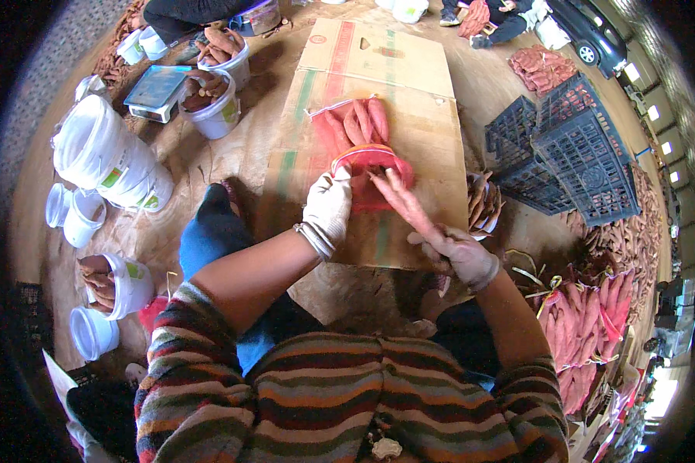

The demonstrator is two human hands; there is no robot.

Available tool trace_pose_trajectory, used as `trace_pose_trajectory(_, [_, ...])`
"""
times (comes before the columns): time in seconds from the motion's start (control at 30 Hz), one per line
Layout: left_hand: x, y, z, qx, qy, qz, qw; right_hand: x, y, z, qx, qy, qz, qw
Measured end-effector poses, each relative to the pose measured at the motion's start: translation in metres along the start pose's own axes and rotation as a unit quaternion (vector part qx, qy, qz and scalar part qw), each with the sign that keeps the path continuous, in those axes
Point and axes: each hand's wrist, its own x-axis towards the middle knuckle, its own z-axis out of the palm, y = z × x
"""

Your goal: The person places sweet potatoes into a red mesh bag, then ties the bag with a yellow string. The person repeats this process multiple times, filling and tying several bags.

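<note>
A red mesh bag lies on a flattened cardboard box in front of me, several sweet potatoes inside its far end. At the rim of its mouth is my left hand, in a white knit glove, pinching the edge. My right hand, gloved too and slightly blurred, grips the near end of long sweet potatoes; their far tips reach the bag's mouth. How many it holds I cannot tell.
White buckets, some with sweet potatoes, and a blue-topped scale stand left. At right are black plastic crates, a container of sweet potatoes beside the cardboard, and filled red mesh bags. Other people sit at the far side.
</note>
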Motion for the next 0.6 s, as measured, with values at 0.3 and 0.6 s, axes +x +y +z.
trace_pose_trajectory(0.3, [0.005, 0.003, 0.004, -0.03, -0.011, 0.088, 0.996, 0.042, 0.007, -0.001, -0.299, 0.068, -0.162, 0.938])
trace_pose_trajectory(0.6, [-0.009, 0.017, 0.004, -0.004, 0.012, 0.085, 0.996, 0.005, -0.037, -0.006, -0.229, 0.063, -0.034, 0.971])
